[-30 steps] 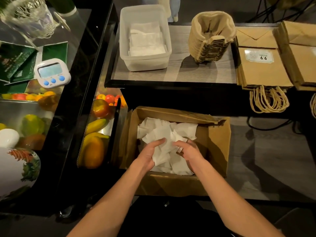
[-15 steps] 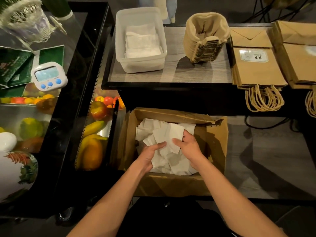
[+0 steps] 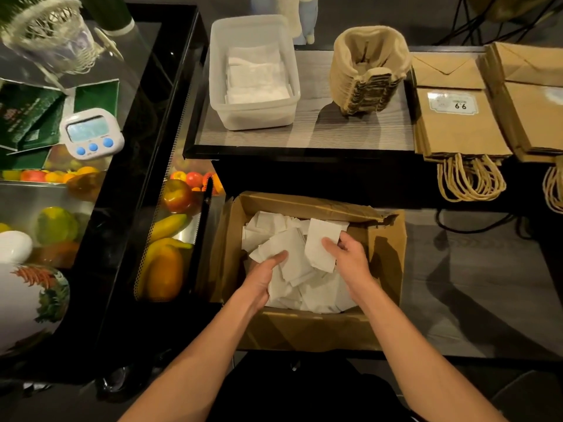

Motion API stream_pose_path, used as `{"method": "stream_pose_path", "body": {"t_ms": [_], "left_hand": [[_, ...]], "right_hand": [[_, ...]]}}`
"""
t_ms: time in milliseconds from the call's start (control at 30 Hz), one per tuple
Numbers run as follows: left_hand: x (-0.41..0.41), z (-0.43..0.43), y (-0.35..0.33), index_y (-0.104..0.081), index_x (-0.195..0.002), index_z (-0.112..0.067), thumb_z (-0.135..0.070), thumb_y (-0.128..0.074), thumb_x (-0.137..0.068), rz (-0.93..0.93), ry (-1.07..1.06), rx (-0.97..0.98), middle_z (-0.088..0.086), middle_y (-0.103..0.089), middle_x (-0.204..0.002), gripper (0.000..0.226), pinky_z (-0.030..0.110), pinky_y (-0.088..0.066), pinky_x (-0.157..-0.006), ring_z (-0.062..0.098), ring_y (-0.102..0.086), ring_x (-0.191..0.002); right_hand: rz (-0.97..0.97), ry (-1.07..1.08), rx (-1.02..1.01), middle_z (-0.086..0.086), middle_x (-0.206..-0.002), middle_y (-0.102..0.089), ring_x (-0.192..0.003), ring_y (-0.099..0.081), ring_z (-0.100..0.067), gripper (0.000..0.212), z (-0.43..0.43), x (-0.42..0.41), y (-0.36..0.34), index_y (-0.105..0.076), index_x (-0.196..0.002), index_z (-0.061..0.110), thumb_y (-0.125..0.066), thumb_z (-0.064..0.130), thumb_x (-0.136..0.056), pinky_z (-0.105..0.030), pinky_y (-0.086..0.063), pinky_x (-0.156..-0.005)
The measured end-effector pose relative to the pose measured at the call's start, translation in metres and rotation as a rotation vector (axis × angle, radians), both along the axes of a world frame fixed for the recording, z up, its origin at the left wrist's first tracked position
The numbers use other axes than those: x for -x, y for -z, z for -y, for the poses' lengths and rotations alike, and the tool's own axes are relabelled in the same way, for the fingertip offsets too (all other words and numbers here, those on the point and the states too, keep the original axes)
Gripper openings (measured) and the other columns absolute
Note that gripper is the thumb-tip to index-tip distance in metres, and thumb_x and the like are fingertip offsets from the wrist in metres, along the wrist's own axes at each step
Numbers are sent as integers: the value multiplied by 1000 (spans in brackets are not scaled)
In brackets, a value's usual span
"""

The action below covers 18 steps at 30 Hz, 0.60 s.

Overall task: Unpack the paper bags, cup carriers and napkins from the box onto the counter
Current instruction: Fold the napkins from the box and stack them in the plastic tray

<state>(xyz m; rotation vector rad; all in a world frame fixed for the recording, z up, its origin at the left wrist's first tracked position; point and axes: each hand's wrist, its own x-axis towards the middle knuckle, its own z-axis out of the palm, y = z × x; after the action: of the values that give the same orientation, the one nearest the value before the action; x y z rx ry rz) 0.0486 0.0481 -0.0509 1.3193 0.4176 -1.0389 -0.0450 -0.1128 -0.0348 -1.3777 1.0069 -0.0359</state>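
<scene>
An open cardboard box (image 3: 387, 254) sits low in front of me, with several loose white napkins (image 3: 274, 229) inside. My right hand (image 3: 347, 257) pinches one napkin (image 3: 320, 245) at the right of the pile. My left hand (image 3: 262, 275) reaches under the pile's left side, fingers curled around a bunch of napkins. On the counter (image 3: 344, 129) above stand a clear tub (image 3: 225, 86) holding napkins, a stack of cup carriers (image 3: 368, 68), and brown paper bags (image 3: 457, 129) lying flat with handles hanging over the edge.
A second stack of paper bags (image 3: 536, 108) lies at the far right. Left of the box is a glass display case with fruit (image 3: 164, 263), a white timer (image 3: 91, 134) and green packets (image 3: 30, 117) on top. A black cable (image 3: 472, 226) runs on the floor.
Both hands have moved apart within the napkin pile. My right hand lifted one napkin up and to the right; my left hand slid lower left under the pile.
</scene>
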Motion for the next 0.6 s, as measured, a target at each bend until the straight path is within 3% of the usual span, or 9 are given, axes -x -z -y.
{"method": "stream_pose_path", "body": {"t_ms": [67, 133, 200, 267, 433, 500, 600], "left_hand": [[0, 0, -1, -64, -122, -18, -15, -77, -89, 13, 9, 23, 9, -76, -109, 36, 55, -56, -95, 31, -72, -103], [2, 1, -5, -65, -121, -18, -11, -75, -89, 41, 47, 49, 3, -79, -98, 34, 46, -61, -85, 24, -75, -94], [4, 2, -4, -67, -117, -22, -11, -80, -85, 96, 90, 27, -2, -79, -99, 35, 42, -59, -88, 22, -73, -101], [6, 2, -2, -68, -117, -24, -15, -85, -81, 127, 112, -6, -3, -78, -108, 41, 43, -56, -97, 22, -68, -112], [6, 1, 1, -68, -112, -24, -14, -86, -79, 112, 125, -45, -1, -76, -110, 39, 46, -52, -104, 22, -67, -113], [6, 1, 1, -68, -109, -25, -15, -85, -80, 118, 144, -69, 0, -74, -112, 35, 47, -49, -108, 23, -65, -116], [7, 1, 0, -69, -108, -26, -20, -86, -80, 110, 151, -64, 1, -76, -111, 34, 49, -50, -106, 25, -66, -115]], "right_hand": [[42, -82, -46, 1, -118, -71, -113, -66, -20, 28, 3, 0, -5, -67, -122, 19, -66, 30, -97, -43, -55, -97], [-2, -199, -3, 2, -110, -73, -104, -68, -18, 21, 1, -1, -4, -69, -116, 21, -63, 31, -99, -29, -58, -78], [-85, -304, 91, 4, -117, -69, -106, -65, -15, 35, -7, -6, -6, -65, -123, 23, -63, 45, -96, -21, -53, -72], [-124, -317, 149, 6, -128, -64, -114, -61, -15, 57, -13, -8, 1, -59, -131, 27, -65, 62, -86, -30, -56, -83], [-158, -217, 151, 6, -132, -60, -116, -57, -16, 59, -22, -11, 2, -55, -135, 26, -75, 49, -85, -28, -51, -84], [-217, -228, 142, 0, -145, -54, -127, -54, -22, 65, -22, -12, 2, -51, -141, 25, -74, 51, -86, -34, -52, -93], [-244, -205, 107, -3, -162, -32, -145, -36, -29, 75, -24, -12, -4, -33, -155, 23, -67, 47, -93, -41, -41, -108]]}}
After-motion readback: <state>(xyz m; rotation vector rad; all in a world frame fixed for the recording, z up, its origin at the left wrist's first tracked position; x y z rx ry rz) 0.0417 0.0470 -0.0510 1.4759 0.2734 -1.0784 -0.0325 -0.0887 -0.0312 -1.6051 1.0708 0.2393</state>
